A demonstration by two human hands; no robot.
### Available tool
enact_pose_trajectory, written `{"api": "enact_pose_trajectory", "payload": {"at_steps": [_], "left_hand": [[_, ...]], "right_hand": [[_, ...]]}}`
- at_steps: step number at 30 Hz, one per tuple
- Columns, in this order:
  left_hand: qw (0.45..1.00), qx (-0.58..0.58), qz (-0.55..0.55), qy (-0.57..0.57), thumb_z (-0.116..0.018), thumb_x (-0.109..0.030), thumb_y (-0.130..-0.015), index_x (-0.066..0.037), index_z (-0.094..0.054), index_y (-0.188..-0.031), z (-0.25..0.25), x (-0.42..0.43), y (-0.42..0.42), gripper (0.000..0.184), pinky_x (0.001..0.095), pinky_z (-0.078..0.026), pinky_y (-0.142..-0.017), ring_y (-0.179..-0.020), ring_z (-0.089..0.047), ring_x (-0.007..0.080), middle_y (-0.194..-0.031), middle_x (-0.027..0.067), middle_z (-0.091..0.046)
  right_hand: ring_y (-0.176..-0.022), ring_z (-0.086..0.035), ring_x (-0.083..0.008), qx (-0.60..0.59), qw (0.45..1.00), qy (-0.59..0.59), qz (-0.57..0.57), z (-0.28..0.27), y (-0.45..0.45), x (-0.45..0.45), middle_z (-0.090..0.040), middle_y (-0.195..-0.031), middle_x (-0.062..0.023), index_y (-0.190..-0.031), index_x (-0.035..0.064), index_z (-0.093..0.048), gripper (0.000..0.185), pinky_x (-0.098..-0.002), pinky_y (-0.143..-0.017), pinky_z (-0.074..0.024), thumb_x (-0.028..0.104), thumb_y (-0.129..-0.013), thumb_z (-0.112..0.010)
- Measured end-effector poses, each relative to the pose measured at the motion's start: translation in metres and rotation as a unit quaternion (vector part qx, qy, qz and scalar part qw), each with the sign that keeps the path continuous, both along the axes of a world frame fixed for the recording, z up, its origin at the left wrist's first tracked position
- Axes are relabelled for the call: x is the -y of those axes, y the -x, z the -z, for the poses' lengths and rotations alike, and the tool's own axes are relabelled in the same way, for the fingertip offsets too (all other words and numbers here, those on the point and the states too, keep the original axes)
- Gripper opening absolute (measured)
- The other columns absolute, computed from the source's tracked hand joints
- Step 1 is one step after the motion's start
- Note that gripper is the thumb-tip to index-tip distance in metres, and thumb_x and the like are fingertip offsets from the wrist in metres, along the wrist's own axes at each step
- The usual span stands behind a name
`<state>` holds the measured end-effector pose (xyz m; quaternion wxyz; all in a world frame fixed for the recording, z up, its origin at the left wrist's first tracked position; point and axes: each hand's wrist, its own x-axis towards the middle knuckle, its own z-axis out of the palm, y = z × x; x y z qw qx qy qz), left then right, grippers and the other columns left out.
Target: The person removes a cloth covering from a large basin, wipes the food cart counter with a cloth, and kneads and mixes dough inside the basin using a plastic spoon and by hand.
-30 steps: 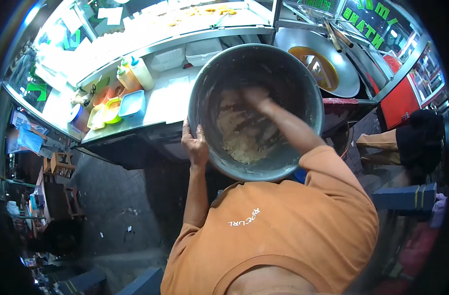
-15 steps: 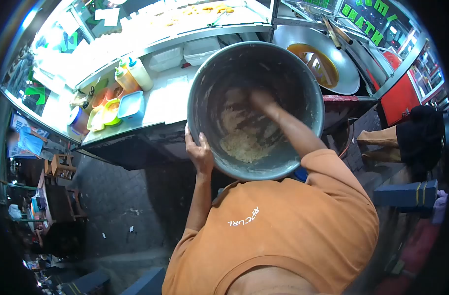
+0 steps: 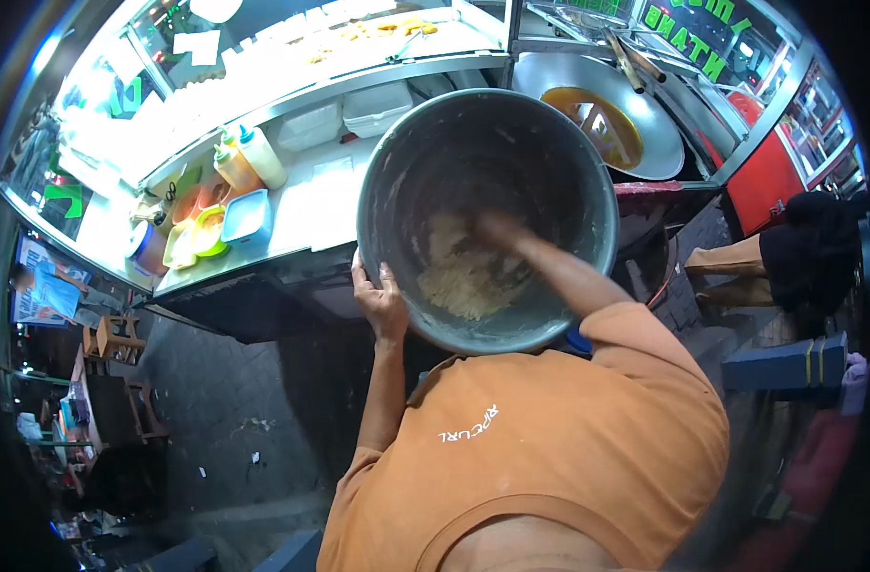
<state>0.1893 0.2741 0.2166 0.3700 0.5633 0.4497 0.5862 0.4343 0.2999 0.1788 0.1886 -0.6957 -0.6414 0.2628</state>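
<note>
A large grey tub (image 3: pixel 573 181) is tilted toward me in front of my chest. Pale, floury, crumbly stuff (image 3: pixel 468 288) lies in its lower part, and white residue streaks the walls. My left hand (image 3: pixel 384 303) grips the tub's left rim, with the fingers on the outside. Deep inside the tub is my right hand (image 3: pixel 497 232), just above the floury stuff. Motion smears its fingers, so whether they hold anything cannot be made out.
A wok (image 3: pixel 659 143) of brown oil stands at the back right, with wooden-handled tools (image 3: pixel 626 62) beyond it. On the left counter are squeeze bottles (image 3: pixel 262 157), a blue container (image 3: pixel 247 217) and white boxes (image 3: pixel 378 107). Another person's legs (image 3: pixel 730 262) show at right.
My right hand has moved lower within the tub, closer to the floury stuff. My left hand keeps its hold on the rim. The whole view has shifted slightly.
</note>
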Motion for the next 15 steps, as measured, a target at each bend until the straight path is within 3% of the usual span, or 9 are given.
{"api": "enact_pose_trajectory", "payload": {"at_steps": [1,4,5,7,11,14,15], "left_hand": [[1.000,-0.002,0.002,0.002,-0.050,-0.003,-0.090,0.009,-0.042,-0.129,0.003,0.000,0.001,0.042,0.0337,-0.042,-0.095,-0.106,-0.056,0.0232,-0.118,0.0187,-0.057],[1.000,-0.012,0.005,0.004,-0.050,-0.002,-0.091,0.009,-0.042,-0.129,0.001,0.002,0.004,0.041,0.0333,-0.043,-0.094,-0.106,-0.056,0.0227,-0.117,0.0178,-0.057],[1.000,-0.014,0.006,0.007,-0.050,-0.002,-0.091,0.009,-0.042,-0.129,0.000,0.006,0.004,0.041,0.0332,-0.043,-0.094,-0.105,-0.056,0.0225,-0.117,0.0175,-0.057],[1.000,0.010,0.002,0.013,-0.050,-0.003,-0.091,0.009,-0.042,-0.129,-0.001,0.009,0.002,0.041,0.0326,-0.042,-0.094,-0.105,-0.056,0.0222,-0.117,0.0170,-0.057],[1.000,0.011,0.012,0.005,-0.051,-0.003,-0.091,0.009,-0.043,-0.129,0.017,-0.001,0.004,0.040,0.0317,-0.042,-0.095,-0.106,-0.056,0.0213,-0.117,0.0165,-0.057],[1.000,0.003,0.015,0.007,-0.050,-0.003,-0.092,0.008,-0.043,-0.129,0.005,0.003,0.002,0.040,0.0320,-0.041,-0.095,-0.107,-0.055,0.0215,-0.118,0.0168,-0.056],[0.999,0.020,0.025,0.010,-0.050,-0.003,-0.092,0.007,-0.041,-0.131,0.006,0.004,0.002,0.041,0.0327,-0.041,-0.096,-0.108,-0.054,0.0223,-0.120,0.0174,-0.055]], "right_hand": [[-0.101,-0.063,-0.0338,0.208,0.974,-0.032,-0.082,0.006,0.022,0.018,-0.057,-0.123,-0.0199,-0.131,0.0167,-0.052,0.045,-0.0388,-0.088,-0.0505,0.018,-0.086,-0.054],[-0.107,-0.061,-0.0302,0.138,0.977,0.086,-0.139,-0.047,0.020,0.031,-0.061,-0.116,-0.0211,-0.124,0.0128,-0.059,0.038,-0.0406,-0.088,-0.0485,0.021,-0.087,-0.055],[-0.101,-0.064,-0.0311,0.065,0.985,0.120,-0.108,-0.080,0.007,0.026,-0.065,-0.106,-0.0211,-0.114,0.0083,-0.065,0.033,-0.0401,-0.084,-0.0497,0.021,-0.085,-0.057],[-0.093,-0.066,-0.0294,0.109,0.994,0.029,0.004,-0.061,-0.046,-0.006,-0.068,-0.099,-0.0192,-0.106,0.0046,-0.068,0.029,-0.0394,-0.080,-0.0504,0.021,-0.084,-0.059],[-0.111,-0.057,-0.0311,0.062,0.996,0.067,-0.018,0.001,-0.041,0.004,-0.060,-0.119,-0.0189,-0.118,0.0050,-0.062,0.039,-0.0400,-0.096,-0.0426,0.023,-0.084,-0.058],[-0.115,-0.055,-0.0318,0.219,0.964,0.056,-0.142,-0.004,0.000,0.037,-0.060,-0.121,-0.0187,-0.122,0.0051,-0.059,0.051,-0.0411,-0.099,-0.0418,0.031,-0.079,-0.062],[-0.113,-0.056,-0.0325,0.177,0.971,0.094,-0.128,-0.019,-0.003,0.038,-0.060,-0.119,-0.0194,-0.121,0.0045,-0.059,0.051,-0.0415,-0.097,-0.0428,0.031,-0.078,-0.062]]}}
